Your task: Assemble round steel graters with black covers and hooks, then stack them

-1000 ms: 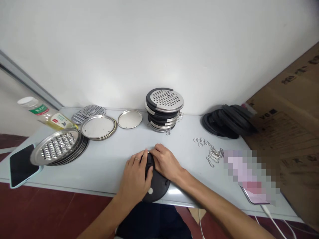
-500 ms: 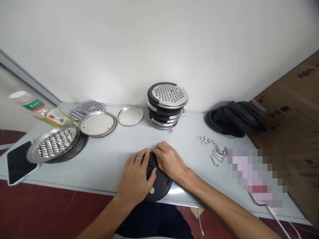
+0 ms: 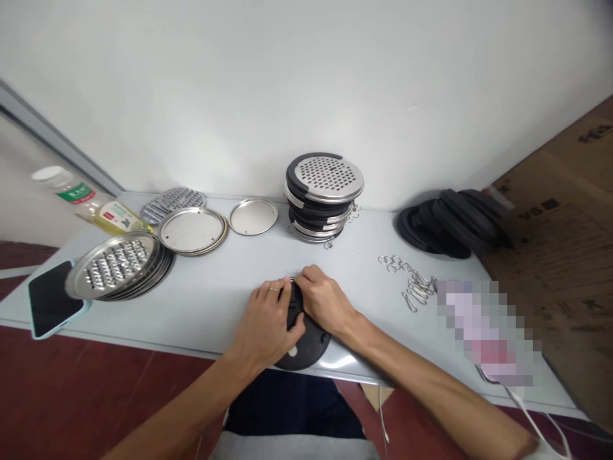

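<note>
At the table's front edge lies a round black plastic disc (image 3: 309, 351) with a pale spot and a small hole, partly covered by both hands. My left hand (image 3: 271, 319), a ring on one finger, is closed on its left side, thumb across the face. On the far right rim, my right hand (image 3: 325, 300) grips with curled fingers. A thin bit of metal shows between the fingertips at the far rim; the rest is hidden. Beyond the hands stands a stack of round graters (image 3: 328, 179) with black rims and small metal rings.
To the left are stacked metal grater discs (image 3: 119, 265), plain metal plates (image 3: 191, 230), a bottle (image 3: 90, 201) and a phone (image 3: 55, 300). On the right are metal rings and clips (image 3: 416, 287), black rims (image 3: 445, 220), a blurred-out item (image 3: 488, 332) with a cable, and a cardboard box (image 3: 560, 268).
The camera view has shifted slightly, so everything sits a little higher in the picture. Both hands keep their hold on the black disc, with hardly any movement of the fingers.
</note>
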`<state>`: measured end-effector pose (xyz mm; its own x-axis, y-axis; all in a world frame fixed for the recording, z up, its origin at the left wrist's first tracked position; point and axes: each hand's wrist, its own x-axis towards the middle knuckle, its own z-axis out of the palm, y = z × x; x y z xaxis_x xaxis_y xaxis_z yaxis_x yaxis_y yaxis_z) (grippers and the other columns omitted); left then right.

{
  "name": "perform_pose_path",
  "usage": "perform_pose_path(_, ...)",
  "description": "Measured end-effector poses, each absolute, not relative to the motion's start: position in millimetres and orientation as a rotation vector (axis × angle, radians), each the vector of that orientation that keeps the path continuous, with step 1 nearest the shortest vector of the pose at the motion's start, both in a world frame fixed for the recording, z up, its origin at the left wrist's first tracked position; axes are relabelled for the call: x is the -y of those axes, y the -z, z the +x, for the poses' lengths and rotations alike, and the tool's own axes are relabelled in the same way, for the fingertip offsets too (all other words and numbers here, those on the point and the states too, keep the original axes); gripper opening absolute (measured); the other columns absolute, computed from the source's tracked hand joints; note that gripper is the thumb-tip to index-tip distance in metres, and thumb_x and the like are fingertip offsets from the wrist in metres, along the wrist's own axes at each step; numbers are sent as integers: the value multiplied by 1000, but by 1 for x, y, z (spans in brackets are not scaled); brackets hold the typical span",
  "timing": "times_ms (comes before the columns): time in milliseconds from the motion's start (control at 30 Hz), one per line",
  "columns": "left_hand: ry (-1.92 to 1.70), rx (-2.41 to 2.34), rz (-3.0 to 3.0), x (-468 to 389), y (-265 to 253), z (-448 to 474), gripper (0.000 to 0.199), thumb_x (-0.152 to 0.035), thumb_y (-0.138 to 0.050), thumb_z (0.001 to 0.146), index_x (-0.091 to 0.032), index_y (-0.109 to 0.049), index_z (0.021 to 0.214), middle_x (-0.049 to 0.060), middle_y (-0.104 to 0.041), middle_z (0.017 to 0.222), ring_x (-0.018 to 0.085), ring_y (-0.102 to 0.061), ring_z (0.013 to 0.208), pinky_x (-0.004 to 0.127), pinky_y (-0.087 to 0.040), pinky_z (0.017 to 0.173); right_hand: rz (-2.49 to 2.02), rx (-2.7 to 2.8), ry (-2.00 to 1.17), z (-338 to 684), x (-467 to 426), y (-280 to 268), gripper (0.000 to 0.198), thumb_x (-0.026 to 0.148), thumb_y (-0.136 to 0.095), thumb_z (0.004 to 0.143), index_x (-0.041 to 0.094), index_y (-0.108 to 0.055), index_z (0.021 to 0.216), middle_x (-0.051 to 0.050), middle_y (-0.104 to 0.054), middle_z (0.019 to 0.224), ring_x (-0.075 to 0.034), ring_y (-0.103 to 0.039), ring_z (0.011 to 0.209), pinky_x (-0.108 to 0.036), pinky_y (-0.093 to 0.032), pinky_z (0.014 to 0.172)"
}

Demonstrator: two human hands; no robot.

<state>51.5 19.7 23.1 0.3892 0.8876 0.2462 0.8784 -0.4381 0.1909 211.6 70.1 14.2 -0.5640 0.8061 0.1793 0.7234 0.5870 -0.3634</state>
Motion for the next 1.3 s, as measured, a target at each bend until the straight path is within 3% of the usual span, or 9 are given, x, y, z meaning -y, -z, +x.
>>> perform_pose_path(433,-369,-1582,2640,-32,-25,51,52,-27,-55,84,-10,-51,132,16,-62,117,31,-55,107,46,-46,90,-1292,2373,-332,213,-68,-8,22,3,-49,89,16,-66,84,-8,-58,85,-22,-51,83,-31,-47,73)
perform_pose_path(733,-419,-1589,2611,-30,-28,51,53,-26,-54,86,-17,-48,138,12,-62,127,30,-57,110,47,-42,91,-1221,2108,-561,220,-68,-4,23,5,-48,91,16,-67,86,-7,-59,89,-20,-56,89,-31,-50,82)
perform_pose_path(1033,-701,-1657,2310,-28,-17,39,58,-30,-57,87,-20,-42,142,12,-56,134,29,-52,122,49,-43,101,-1265,1772,-750,223,-80,1,22,17,-50,94,18,-69,105,-4,-69,88,-16,-61,74,-29,-49,72)
perform_pose_path(1133,-748,-1639,2331,-9,-21,33,70,-35,-60,84,-21,-35,148,15,-49,143,32,-47,130,53,-40,107,-1283,1691,-774,229,-85,3,25,22,-46,96,18,-66,111,-5,-70,87,-18,-63,75,-30,-49,73)
perform_pose_path(1233,-557,-1514,2536,20,-21,29,93,-44,-69,73,-20,-28,153,17,-41,152,39,-41,137,61,-31,113,-1305,1644,-801,233,-88,4,28,27,-45,97,18,-64,115,-4,-70,85,-18,-63,72,-30,-49,71)
perform_pose_path(1300,-480,-1520,2657,35,-15,28,93,-44,-71,73,-21,-31,153,15,-42,153,40,-42,137,61,-34,111,-1310,1621,-815,234,-90,4,29,29,-45,98,17,-64,115,-4,-69,85,-17,-62,72,-29,-49,70)
